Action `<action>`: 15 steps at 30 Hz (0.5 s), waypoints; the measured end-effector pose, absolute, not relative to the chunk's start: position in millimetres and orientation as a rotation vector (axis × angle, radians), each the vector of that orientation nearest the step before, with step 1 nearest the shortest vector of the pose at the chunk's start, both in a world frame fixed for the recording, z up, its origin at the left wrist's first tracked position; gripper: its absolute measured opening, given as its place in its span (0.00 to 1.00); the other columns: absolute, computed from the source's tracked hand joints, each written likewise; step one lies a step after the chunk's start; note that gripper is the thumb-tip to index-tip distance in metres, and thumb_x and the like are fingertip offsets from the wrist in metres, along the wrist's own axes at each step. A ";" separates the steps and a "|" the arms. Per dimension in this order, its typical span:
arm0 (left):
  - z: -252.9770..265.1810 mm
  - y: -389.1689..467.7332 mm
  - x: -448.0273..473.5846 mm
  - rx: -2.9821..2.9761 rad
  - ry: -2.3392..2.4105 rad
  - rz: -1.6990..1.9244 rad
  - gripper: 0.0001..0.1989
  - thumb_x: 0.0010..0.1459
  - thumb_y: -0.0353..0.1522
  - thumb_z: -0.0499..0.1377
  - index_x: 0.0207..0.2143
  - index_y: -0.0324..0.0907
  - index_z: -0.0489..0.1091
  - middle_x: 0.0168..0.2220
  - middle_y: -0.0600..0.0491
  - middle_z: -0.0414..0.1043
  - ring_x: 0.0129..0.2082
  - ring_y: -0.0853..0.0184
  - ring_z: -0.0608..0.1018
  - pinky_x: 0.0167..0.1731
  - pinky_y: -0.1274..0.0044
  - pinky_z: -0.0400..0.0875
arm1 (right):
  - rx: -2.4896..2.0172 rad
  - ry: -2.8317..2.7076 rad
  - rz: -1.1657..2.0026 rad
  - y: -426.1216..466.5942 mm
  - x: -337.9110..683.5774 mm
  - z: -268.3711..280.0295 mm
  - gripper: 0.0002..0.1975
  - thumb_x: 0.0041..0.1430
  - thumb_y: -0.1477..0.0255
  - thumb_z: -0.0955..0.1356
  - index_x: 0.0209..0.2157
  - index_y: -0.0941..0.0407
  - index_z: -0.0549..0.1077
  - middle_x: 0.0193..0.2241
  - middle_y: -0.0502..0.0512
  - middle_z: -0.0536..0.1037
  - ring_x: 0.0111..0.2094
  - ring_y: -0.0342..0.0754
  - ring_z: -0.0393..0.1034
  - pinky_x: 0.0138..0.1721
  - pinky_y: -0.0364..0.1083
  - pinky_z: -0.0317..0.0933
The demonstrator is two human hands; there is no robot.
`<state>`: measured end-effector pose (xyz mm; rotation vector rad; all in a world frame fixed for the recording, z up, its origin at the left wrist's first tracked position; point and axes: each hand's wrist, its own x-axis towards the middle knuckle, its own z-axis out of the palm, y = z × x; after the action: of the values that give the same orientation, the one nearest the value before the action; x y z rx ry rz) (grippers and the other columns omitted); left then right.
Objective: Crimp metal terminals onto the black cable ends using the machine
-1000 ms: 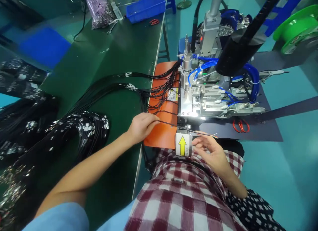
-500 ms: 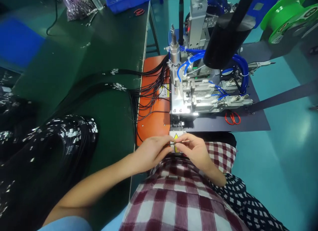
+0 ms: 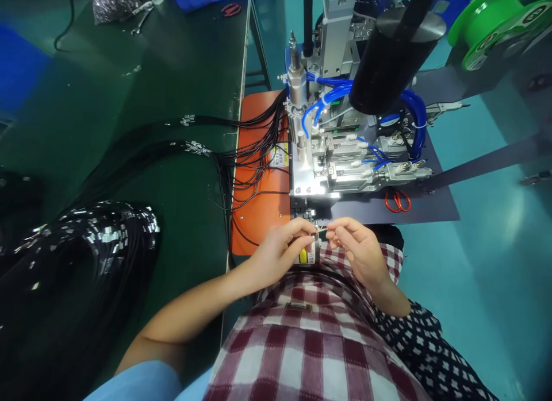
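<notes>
Between thumb and fingertips, my left hand pinches a black cable close to its end. Thin light-coloured wires stick out of that end toward the right. My right hand has its thumb and fingertips closed on the tips of these wires, a short gap from my left. Both hands are just in front of the metal machine. Below my left fingers a white and yellow label shows in part. More black cables lie across the orange plate at the machine's left.
A big coil of black cables rests on the dark green table. Red-handled scissors lie on the machine's grey base. A black cylinder hangs over the machine, and a green spool stands at the upper right.
My hands have drawn apart a little, with my right hand shifted right. The light wires at the cable's end now show between them. The view has shifted slightly.
</notes>
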<state>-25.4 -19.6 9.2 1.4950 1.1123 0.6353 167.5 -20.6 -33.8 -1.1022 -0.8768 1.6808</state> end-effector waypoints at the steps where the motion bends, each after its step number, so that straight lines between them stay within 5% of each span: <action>1: 8.2 -19.1 -25.8 1.465 1.110 0.635 0.07 0.67 0.35 0.52 0.42 0.43 0.67 0.28 0.58 0.70 0.24 0.74 0.66 0.26 0.81 0.60 | -1.087 -0.842 1.708 -19.4 167.6 -33.1 0.07 0.58 0.64 0.72 0.33 0.54 0.78 0.27 0.49 0.76 0.26 0.40 0.66 0.30 0.41 0.63; 15: -0.1 -22.7 -22.7 1.425 1.140 0.732 0.09 0.64 0.34 0.56 0.46 0.42 0.69 0.28 0.56 0.71 0.27 0.72 0.71 0.28 0.80 0.63 | -0.872 -0.608 2.044 -13.5 161.2 -28.6 0.09 0.58 0.67 0.72 0.28 0.57 0.72 0.25 0.48 0.68 0.25 0.38 0.58 0.27 0.40 0.54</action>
<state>-22.7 -22.7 -0.1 1.4247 1.1401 0.7321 161.2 -13.5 -28.6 -0.8721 -0.6084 2.0442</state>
